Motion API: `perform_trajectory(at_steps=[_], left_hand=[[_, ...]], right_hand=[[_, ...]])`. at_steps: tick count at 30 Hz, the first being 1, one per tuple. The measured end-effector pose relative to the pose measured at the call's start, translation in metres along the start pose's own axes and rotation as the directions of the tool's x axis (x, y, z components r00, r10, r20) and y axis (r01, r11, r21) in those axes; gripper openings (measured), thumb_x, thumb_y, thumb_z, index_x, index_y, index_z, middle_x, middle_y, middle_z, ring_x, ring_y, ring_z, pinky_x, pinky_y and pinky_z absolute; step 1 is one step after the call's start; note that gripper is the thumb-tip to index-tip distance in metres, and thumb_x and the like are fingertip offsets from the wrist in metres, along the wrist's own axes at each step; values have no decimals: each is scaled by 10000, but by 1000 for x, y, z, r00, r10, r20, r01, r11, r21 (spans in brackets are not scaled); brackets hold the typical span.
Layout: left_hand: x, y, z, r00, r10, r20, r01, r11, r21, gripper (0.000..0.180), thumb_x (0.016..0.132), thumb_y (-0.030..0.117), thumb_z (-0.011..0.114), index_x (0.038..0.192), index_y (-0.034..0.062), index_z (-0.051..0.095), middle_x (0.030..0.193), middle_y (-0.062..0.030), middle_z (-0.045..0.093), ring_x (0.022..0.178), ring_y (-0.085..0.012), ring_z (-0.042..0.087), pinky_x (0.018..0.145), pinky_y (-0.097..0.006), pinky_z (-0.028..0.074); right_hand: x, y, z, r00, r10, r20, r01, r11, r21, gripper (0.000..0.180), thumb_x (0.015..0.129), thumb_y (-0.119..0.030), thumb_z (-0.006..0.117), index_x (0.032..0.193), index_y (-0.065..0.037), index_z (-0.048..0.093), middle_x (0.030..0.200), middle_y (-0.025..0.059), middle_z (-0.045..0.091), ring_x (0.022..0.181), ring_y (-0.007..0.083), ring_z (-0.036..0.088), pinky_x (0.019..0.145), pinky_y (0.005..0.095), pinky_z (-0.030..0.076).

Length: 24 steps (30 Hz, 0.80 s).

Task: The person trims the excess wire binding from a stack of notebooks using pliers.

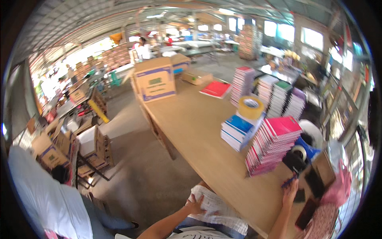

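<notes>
My left hand (195, 206) lies with its fingers spread on a white sheet with faint print (223, 211) across my lap; I cannot tell whether it is paper or cloth. At the table's right side my right hand (291, 191) is closed around a small dark-blue object (287, 182), whose kind is too blurred to tell. Just beyond that hand sits a black tape dispenser (295, 161). A tall stack of pink-covered spiral notebooks (272, 145) stands to its left. Behind are blue-and-white books (238, 131) and a yellow tape roll (251, 106).
The wooden table (199, 127) also bears a carton (155, 81), a red notebook (215, 89) and more notebook stacks (272, 93). A pink bag (338, 185) is at the right. A person in a light shirt (49, 195) stands at my left, near open cartons (53, 147).
</notes>
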<state>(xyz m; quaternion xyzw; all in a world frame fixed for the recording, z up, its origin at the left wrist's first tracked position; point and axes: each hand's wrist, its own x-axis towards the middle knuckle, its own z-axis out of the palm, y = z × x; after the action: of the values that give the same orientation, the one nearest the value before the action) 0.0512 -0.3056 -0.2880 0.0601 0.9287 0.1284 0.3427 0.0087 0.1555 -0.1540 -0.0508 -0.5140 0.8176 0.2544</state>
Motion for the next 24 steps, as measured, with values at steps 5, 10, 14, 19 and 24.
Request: perform_trajectory(at_steps=[5,10,14,19,24], left_hand=[[-53,1,-83,844,444,300,-392,894,-219,811,858,511,630,1467,59,342,1395,-256,469,1205,-340,545,1038,-411,412],[-77,42,-146,863,477,-166,-446,565,-695,542,906,153,671,1389,77,439,1258,-115,595,1113,-195,590,964,-333,473],[-65,124,-160,750,277,-600,-640,533,-554,579,859,177,731,1358,76,457,1177,-101,619,1110,-208,577,918,-369,493],[2,164,-144,493,357,-794,-615,788,-27,641,769,195,793,1318,83,483,1147,-156,625,1085,-286,581,847,-394,498],[21,182,-145,467,351,-812,-527,847,64,487,698,220,828,1087,52,589,922,-135,674,865,-314,624,728,-424,496]], right_hand=[[-19,-26,34,989,-11,144,78,880,-468,521,891,-152,669,1372,-56,492,913,-51,444,818,71,427,746,206,376],[-48,-60,77,936,-94,339,343,458,-820,487,798,-218,750,1225,-69,571,989,133,606,916,297,589,829,373,466],[-59,-40,86,912,-51,407,403,294,-867,463,747,-298,784,1094,-64,586,993,162,608,973,351,583,834,463,458],[-71,-18,104,915,90,394,392,40,-919,492,742,-370,770,1127,-127,584,1056,166,563,1025,375,547,889,526,412],[-76,-3,113,900,4,436,434,-113,-894,480,769,-402,735,1124,-117,585,1077,174,561,1070,364,528,931,558,401]])
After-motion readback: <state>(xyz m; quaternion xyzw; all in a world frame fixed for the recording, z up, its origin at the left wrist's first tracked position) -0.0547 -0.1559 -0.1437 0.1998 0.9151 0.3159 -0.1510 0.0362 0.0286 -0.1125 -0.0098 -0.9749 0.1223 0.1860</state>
